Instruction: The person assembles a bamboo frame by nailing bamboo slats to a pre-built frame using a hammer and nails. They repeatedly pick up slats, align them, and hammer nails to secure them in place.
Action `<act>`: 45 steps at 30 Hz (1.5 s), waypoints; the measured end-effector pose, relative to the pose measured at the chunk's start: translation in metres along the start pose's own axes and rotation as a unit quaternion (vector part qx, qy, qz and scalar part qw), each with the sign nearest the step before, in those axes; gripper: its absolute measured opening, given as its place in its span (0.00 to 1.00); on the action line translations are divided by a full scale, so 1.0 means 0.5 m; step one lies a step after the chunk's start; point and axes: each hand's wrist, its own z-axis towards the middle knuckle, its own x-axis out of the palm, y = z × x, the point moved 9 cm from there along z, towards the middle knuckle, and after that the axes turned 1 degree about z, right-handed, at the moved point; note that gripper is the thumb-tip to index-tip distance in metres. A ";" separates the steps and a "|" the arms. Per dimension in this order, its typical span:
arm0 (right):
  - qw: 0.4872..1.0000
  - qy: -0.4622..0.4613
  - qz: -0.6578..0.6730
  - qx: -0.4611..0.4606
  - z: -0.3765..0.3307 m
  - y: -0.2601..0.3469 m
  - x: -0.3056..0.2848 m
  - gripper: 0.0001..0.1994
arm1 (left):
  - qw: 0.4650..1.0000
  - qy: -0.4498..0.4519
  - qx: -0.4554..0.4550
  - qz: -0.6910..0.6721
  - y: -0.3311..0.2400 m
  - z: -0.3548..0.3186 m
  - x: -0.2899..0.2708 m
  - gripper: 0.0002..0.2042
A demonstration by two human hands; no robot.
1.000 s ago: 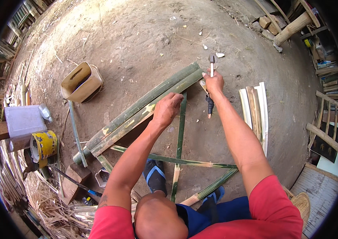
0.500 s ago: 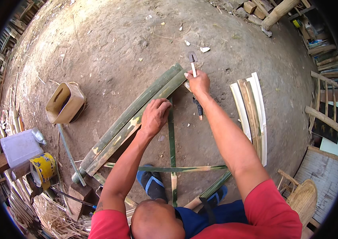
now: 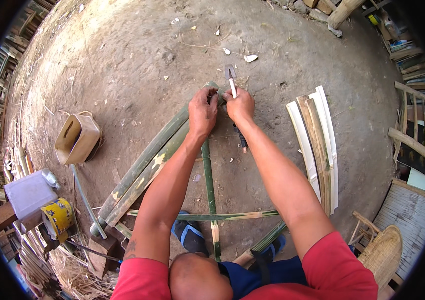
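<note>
1. Both hands had moved up to the far end of the bamboo since a second ago; the left hand (image 3: 203, 111) had slid from the middle of the thin strip (image 3: 208, 180) to the tip of the split poles (image 3: 147, 162), and now lay just beside the right hand (image 3: 241, 104).
2. The left hand was closed over the far end of the bamboo, fingers curled down on it.
3. The right hand was clamped on the knife (image 3: 232, 82), whose pale blade pointed far, away from the person, with its tip above the dirt floor (image 3: 137, 60).
4. The blade had come closer to the bamboo end than before, so the work seemed to have shifted to that tip; whether the edge touched the bamboo could not be told.
5. The thin strip ran from under the hands toward the person, crossing a second strip (image 3: 207, 216) near the sandalled foot (image 3: 188, 235).
6. Pale slats (image 3: 317, 145) lay on the right, well apart from the hands.
7. A tan basket (image 3: 76, 137) and a yellow can (image 3: 58, 217) stayed on the left, untouched.
</note>
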 end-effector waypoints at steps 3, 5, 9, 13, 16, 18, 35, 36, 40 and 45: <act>1.000 0.001 0.007 0.010 0.004 -0.006 0.001 0.10 | 1.000 0.011 0.002 0.013 0.005 0.003 0.008 0.10; 1.000 0.002 0.008 0.025 0.006 -0.012 0.003 0.09 | 0.999 0.009 0.025 0.042 -0.004 0.004 0.008 0.10; 0.999 0.001 -0.013 0.034 0.008 -0.016 0.006 0.09 | 0.996 0.005 0.028 0.087 -0.015 0.001 0.012 0.09; 0.999 0.012 0.000 0.035 0.009 -0.018 0.010 0.08 | 0.995 -0.001 0.013 0.101 -0.018 -0.015 0.013 0.09; 0.999 0.021 0.004 0.039 0.010 -0.019 0.012 0.08 | 0.996 -0.018 0.015 0.086 -0.017 -0.019 0.008 0.09; 0.999 0.013 -0.017 0.040 0.009 -0.018 0.010 0.08 | 0.996 -0.018 0.035 0.081 -0.019 -0.015 0.007 0.09; 1.000 -0.021 0.002 -0.005 -0.014 -0.002 0.006 0.13 | 0.999 -0.001 -0.024 -0.025 0.022 -0.013 -0.031 0.08; 0.999 -0.025 -0.018 -0.037 -0.017 0.009 0.006 0.14 | 1.000 -0.011 0.005 -0.020 0.012 -0.011 -0.036 0.09; 0.994 -0.023 -0.071 -0.080 -0.019 0.021 0.011 0.14 | 0.998 -0.032 0.046 -0.006 -0.011 -0.018 -0.033 0.08; 0.994 -0.039 -0.084 -0.056 -0.012 0.010 0.007 0.13 | 0.987 0.019 0.086 0.138 -0.038 -0.101 -0.058 0.08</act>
